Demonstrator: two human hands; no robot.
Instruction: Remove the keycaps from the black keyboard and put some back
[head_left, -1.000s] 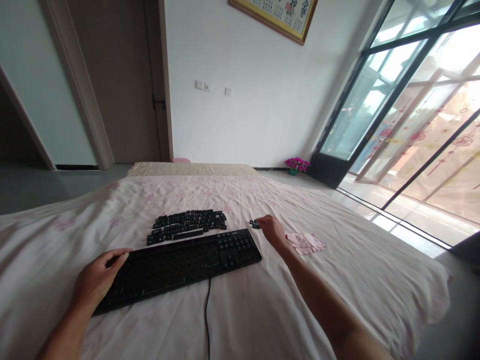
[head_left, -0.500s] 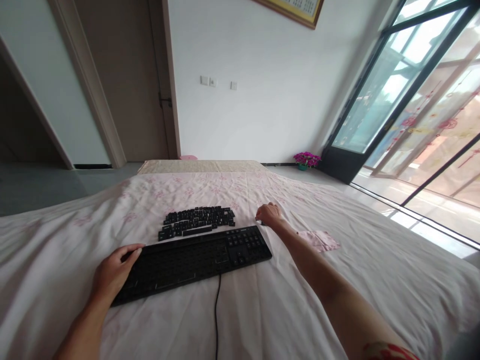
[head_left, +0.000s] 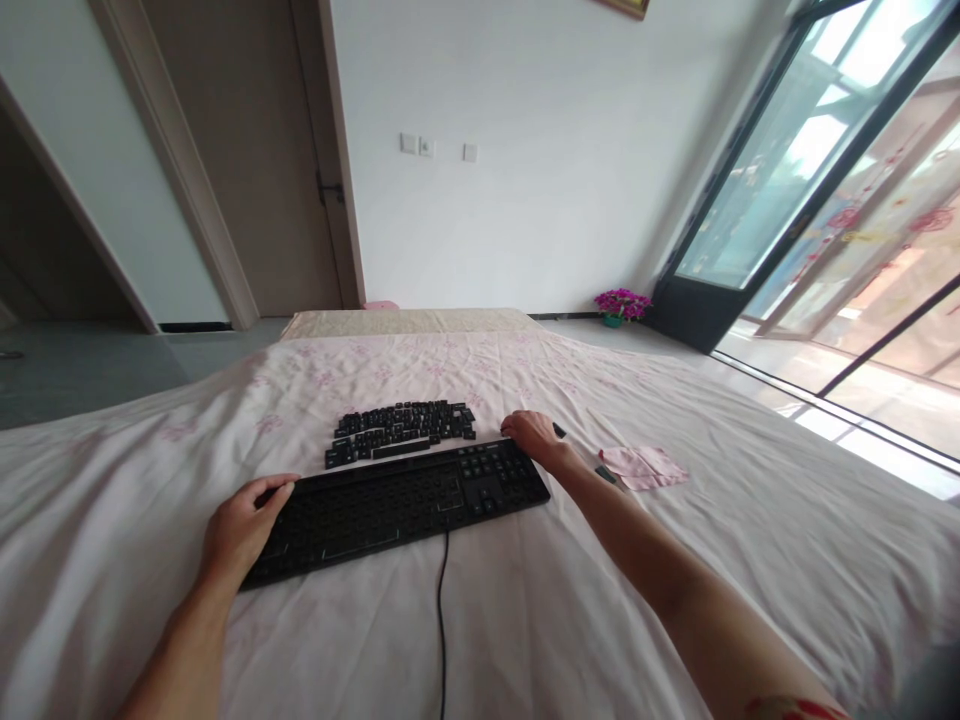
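Note:
The black keyboard (head_left: pixel 405 505) lies at a slant on the bed, with most of its main keys off and the number-pad keys in place. My left hand (head_left: pixel 244 520) grips its left end, thumb on top. At the far right corner, my right hand (head_left: pixel 531 432) has its fingers curled over the keyboard's edge; their tips are partly hidden. Loose black keycaps (head_left: pixel 405 422) sit in rows just behind the keyboard, with a long space bar (head_left: pixel 401 449) in front of them. Beside my right hand rests a small black piece (head_left: pixel 559 430).
A pink cloth (head_left: pixel 643 467) lies right of my forearm, with a small dark piece (head_left: pixel 605 474) near it. The keyboard's cable (head_left: pixel 442 620) runs toward me over the wrinkled bedsheet (head_left: pixel 735 600). A potted purple flower (head_left: pixel 622 304) stands by the glass door (head_left: pixel 750 220).
My right hand has shifted left onto the keyboard's far right corner, and the small black piece beside it has come into view. My left hand keeps its grip. The head view has tilted down slightly.

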